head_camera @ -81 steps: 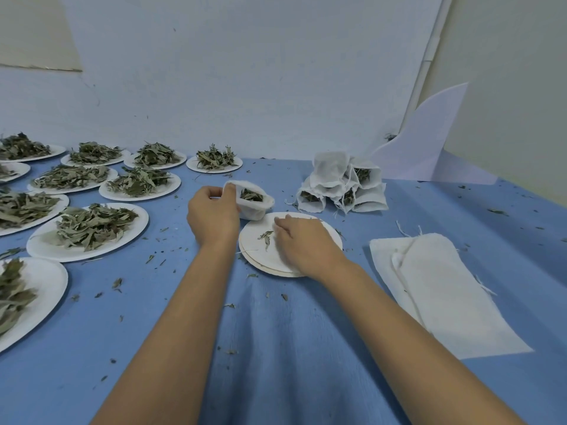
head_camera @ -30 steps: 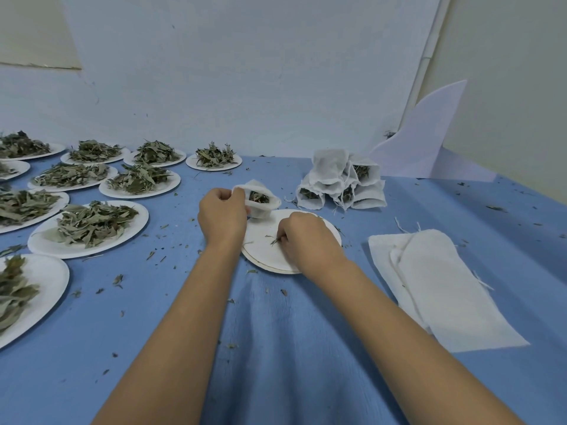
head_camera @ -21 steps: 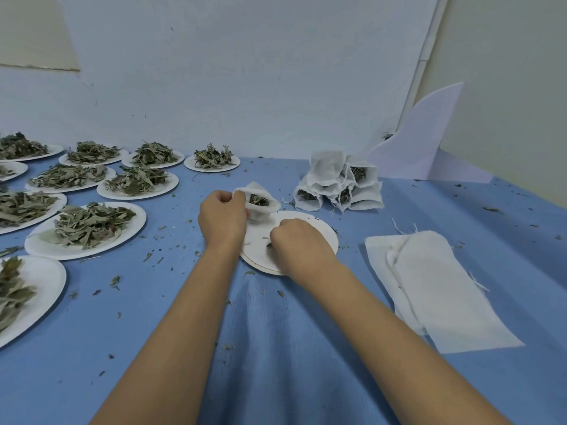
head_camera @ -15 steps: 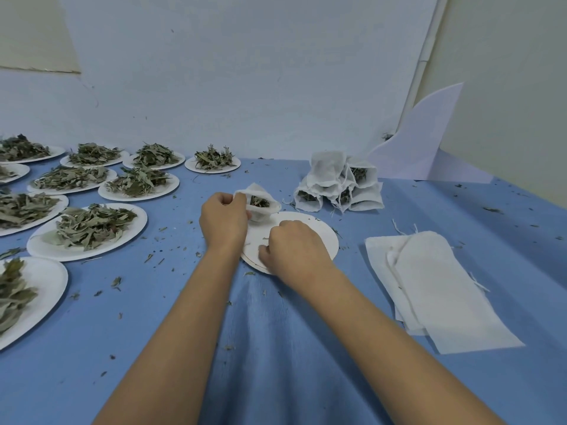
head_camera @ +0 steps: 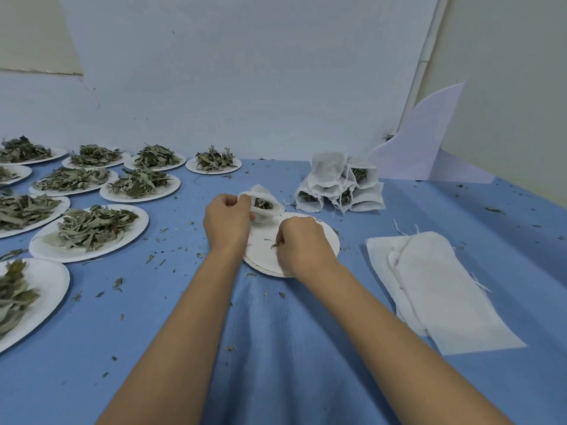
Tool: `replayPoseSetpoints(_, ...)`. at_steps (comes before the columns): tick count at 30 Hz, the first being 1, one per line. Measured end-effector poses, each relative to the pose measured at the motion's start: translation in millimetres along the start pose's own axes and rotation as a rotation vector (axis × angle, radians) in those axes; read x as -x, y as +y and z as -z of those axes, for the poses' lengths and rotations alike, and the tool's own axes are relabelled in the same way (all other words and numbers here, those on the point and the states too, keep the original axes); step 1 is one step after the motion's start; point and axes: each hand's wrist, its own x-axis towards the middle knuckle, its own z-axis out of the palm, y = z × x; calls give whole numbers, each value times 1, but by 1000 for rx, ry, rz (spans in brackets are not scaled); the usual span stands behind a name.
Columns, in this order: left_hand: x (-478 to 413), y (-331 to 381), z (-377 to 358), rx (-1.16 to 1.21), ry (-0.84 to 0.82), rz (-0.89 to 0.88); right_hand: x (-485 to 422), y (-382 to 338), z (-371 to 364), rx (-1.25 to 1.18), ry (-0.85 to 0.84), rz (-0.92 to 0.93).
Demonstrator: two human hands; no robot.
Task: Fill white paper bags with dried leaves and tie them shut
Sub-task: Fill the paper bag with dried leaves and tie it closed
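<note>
A blue cloth covered the bench, set against a pale wall. Paper plates heaped with dried leaves crowded its left side, probably portioned ahead for filling. Flat empty bags lay stacked on the right, within easy reach. Filled bags were piled behind. The nearly bare plate sat between the hands. The left hand pinched the rim of a small white bag, holding its mouth open above the plate's far edge. The right hand was closed narrow on a leaf scrap, seemingly gathering the last bits.
</note>
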Motion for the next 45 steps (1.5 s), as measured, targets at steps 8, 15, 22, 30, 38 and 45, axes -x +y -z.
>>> replayPoseSetpoints(8,5,-4,-3,-231,5,-306,-4,23,18,-559,-41,-255)
replayPoseSetpoints(15,15,-4,-9,-226,-122,-498,-7,26,28,-978,97,-283)
replayPoseSetpoints(22,25,1,-14,-196,-334,-630,-9,31,28,-1078,196,-372)
replayPoseSetpoints(30,30,7,-19,-199,-556,-557,-13,37,39,-1624,123,-666)
replayPoseSetpoints(38,27,7,-15,-61,-448,-450,-12,28,37,-1688,47,-564)
replayPoseSetpoints(45,23,4,-16,-112,-281,-360,-10,17,36,-1478,-3,-421)
